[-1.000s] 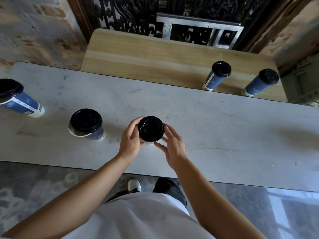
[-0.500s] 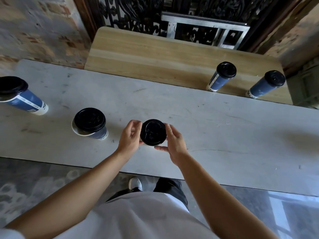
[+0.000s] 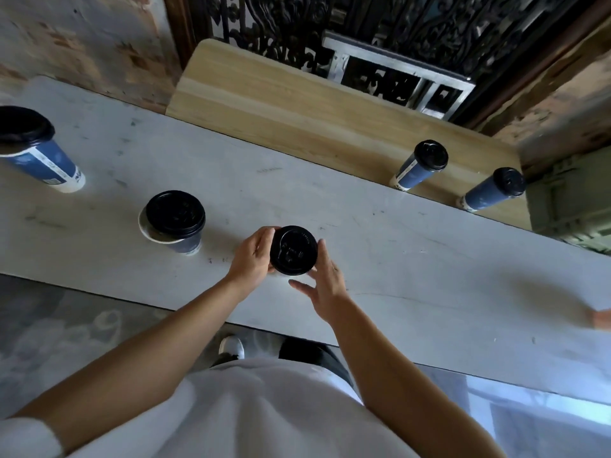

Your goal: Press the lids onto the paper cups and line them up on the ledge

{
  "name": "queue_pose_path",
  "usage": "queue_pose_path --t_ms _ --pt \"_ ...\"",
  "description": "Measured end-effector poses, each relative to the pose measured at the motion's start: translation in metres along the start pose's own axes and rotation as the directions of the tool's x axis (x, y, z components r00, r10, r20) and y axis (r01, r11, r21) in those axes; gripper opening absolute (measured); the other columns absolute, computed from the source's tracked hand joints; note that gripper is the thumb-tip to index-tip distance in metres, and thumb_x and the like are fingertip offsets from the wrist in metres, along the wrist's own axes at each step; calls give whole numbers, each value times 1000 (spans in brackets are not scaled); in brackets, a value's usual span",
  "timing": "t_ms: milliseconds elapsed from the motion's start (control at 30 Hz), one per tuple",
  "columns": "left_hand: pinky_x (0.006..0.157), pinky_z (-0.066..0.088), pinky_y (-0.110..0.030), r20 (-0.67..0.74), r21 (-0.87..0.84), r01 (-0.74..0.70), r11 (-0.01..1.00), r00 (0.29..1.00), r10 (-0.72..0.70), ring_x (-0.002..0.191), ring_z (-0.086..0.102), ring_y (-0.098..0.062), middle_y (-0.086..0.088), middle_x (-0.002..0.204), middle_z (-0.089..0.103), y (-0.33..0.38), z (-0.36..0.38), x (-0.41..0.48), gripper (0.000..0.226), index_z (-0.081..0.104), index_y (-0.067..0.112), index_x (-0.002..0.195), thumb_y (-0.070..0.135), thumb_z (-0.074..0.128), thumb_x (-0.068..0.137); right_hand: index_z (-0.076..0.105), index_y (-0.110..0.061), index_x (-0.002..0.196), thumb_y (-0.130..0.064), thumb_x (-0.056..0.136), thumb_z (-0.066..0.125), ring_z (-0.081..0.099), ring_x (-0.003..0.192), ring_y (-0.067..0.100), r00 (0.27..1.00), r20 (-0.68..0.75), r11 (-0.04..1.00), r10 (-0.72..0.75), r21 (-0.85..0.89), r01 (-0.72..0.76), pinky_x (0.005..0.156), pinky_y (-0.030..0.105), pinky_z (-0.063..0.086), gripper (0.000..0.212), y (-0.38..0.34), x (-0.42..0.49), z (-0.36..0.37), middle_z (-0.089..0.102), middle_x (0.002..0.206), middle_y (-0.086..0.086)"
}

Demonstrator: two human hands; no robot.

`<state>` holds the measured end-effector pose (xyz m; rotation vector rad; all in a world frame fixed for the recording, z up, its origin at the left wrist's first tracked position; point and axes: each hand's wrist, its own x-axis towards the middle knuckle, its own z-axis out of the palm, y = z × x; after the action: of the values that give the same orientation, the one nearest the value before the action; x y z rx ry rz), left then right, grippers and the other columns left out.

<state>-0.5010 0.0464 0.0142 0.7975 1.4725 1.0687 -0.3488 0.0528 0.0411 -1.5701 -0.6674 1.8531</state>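
A paper cup with a black lid (image 3: 293, 250) stands on the grey counter (image 3: 413, 259) in front of me; only the lid shows from above. My left hand (image 3: 253, 259) grips the cup's left side, fingers curled round the lid's edge. On the other side my right hand (image 3: 325, 285) has straight fingers touching the lid's rim, thumb spread. Left of it a blue cup (image 3: 175, 223) carries a black lid sitting off-centre, its white rim showing. At the far left stands another lidded blue cup (image 3: 36, 153). Two lidded blue cups (image 3: 420, 165) (image 3: 496, 190) stand on the wooden ledge (image 3: 297, 107).
The wooden ledge lies behind the counter, with a black iron grille (image 3: 429, 31) and a metal frame beyond it. Brick wall flanks both sides. A green crate (image 3: 575, 206) stands at the right. The counter's near edge runs just before my body.
The view has tilted and shifted a little. My right hand's fingers have loosened and straightened beside the lid, thumb spreading; my left hand keeps its grip on the cup.
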Motion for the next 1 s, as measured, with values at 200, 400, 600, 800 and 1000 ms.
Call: queue_pose_path --t_ms 200,400,600,800,1000 --pt "60 63 -37 -58 -121 181 976 980 -189 102 69 -21 4 104 70 9 10 -3 32 68 37 93 53 43 103 55 -34 140 -60 101 33 50 133 17 985 141 993 104 -68 -96 100 52 51 51 -8 7 -19 57 144 -8" --pt "62 64 -43 -163 -352 326 877 902 -400 106 63 -25 -2 121 61 9 27 -7 38 66 29 111 61 54 95 61 -35 134 -38 101 41 55 129 20 944 264 970 199 -190 -151 96 51 55 38 -29 20 -42 59 141 -9" --pt "67 63 -49 -265 -466 289 836 856 -444 105 64 -19 -1 121 65 0 52 -12 39 70 25 110 58 59 93 54 -45 133 17 85 40 56 124 29 910 378 903 173 -429 7 92 40 55 80 -22 35 -63 50 146 -12" --pt "52 58 -31 -378 -565 182 805 810 -449 94 56 -1 24 102 62 -21 84 -27 12 62 49 95 48 51 102 49 -49 137 -15 78 82 60 122 11 915 399 772 53 -598 216 88 38 58 75 -3 49 -67 63 129 -19" --pt "63 58 -36 -400 -481 235 844 798 -450 96 65 -8 11 103 69 -42 101 -31 26 64 45 88 55 43 100 42 -52 126 -41 64 88 57 104 3 922 383 578 -49 -742 339 71 12 41 78 -9 47 -74 61 110 -25"
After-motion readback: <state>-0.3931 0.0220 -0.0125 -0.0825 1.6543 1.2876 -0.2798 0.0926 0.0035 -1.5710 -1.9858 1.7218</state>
